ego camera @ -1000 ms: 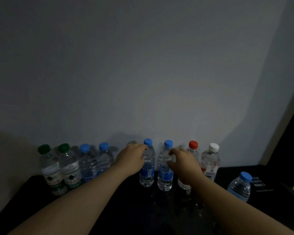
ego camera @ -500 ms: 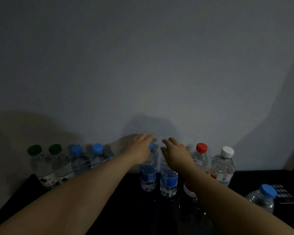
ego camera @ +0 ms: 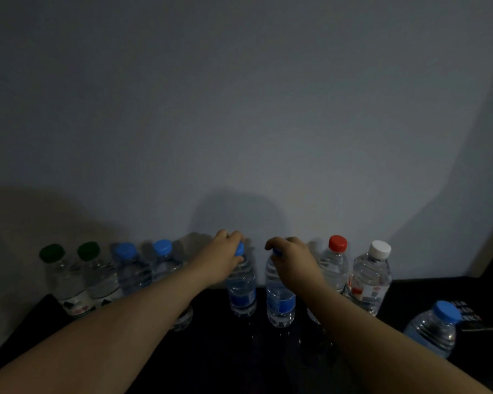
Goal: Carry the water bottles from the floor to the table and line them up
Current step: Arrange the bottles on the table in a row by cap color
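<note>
Several water bottles stand in a row on a black table (ego camera: 217, 354) against the wall. My left hand (ego camera: 221, 255) grips the blue cap and neck of one blue-labelled bottle (ego camera: 241, 291). My right hand (ego camera: 292, 258) grips the cap of the blue-labelled bottle (ego camera: 279, 302) beside it. Both bottles stand upright on the table. To the left are two green-capped bottles (ego camera: 69, 280) and two blue-capped ones (ego camera: 131, 268). To the right stand a red-capped bottle (ego camera: 335, 265) and a white-capped bottle (ego camera: 370, 280).
Another blue-capped bottle (ego camera: 433, 328) stands apart at the front right, next to a dark printed object (ego camera: 470, 315). A grey wall (ego camera: 239, 109) rises right behind the row. The room is dim.
Both hands have moved from the bottles' shoulders, opened above them, and now close round the two blue caps. The camera has drifted left and down.
</note>
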